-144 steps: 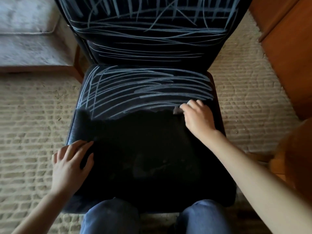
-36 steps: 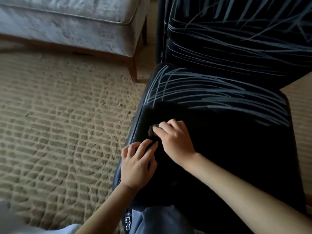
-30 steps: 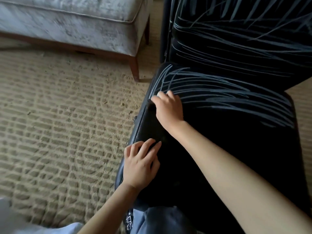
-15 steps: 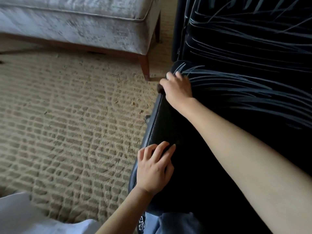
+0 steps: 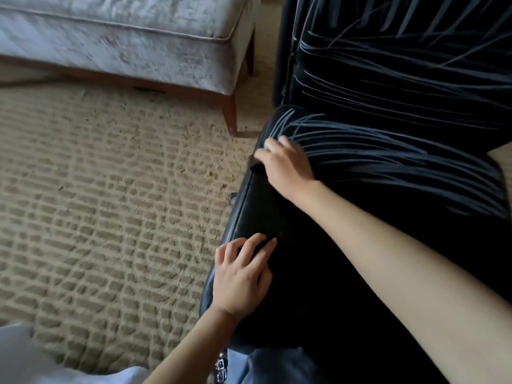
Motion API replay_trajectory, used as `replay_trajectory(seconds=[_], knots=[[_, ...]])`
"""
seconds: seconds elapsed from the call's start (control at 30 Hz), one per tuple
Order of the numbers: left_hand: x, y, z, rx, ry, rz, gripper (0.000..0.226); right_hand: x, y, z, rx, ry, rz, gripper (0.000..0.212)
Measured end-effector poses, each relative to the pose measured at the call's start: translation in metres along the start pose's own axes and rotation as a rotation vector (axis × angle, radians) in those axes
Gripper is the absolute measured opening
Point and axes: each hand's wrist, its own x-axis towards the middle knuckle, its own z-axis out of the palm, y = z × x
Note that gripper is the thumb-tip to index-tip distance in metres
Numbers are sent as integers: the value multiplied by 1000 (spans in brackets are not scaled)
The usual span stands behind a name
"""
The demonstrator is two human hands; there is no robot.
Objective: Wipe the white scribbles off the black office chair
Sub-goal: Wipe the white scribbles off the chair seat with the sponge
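Grips a dark cloth (image 5: 254, 165) in the right hand (image 5: 288, 167) at the left edge of the chair seat (image 5: 346, 289). Rests the left hand (image 5: 241, 275), fingers loose, on it.

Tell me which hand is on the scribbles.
The right hand, up among the white scribbles with a dark pad under it; the left hand rests nearer the front, on clean seat.

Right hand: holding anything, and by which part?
The right hand grips a small dark wiping pad from above at the left edge of the chair seat; only its outer end shows. The left hand rests on the seat, holding nothing.
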Motion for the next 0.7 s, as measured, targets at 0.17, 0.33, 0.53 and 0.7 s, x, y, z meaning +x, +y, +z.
replay_trajectory(seconds=[0.17,0.33,0.53,0.7], knots=[[1,-2,1,9,1,-4,41,-67,5,0,101,138,10,13],[2,-3,-1,5,1,2,41,-129,80,-14,24,88,-55,22],[0,0,1,30,3,-12,41,-128,127,-25,109,90,833,18],[1,4,1,40,4,-22,42,-88,29,-3,257,136,550,8]])
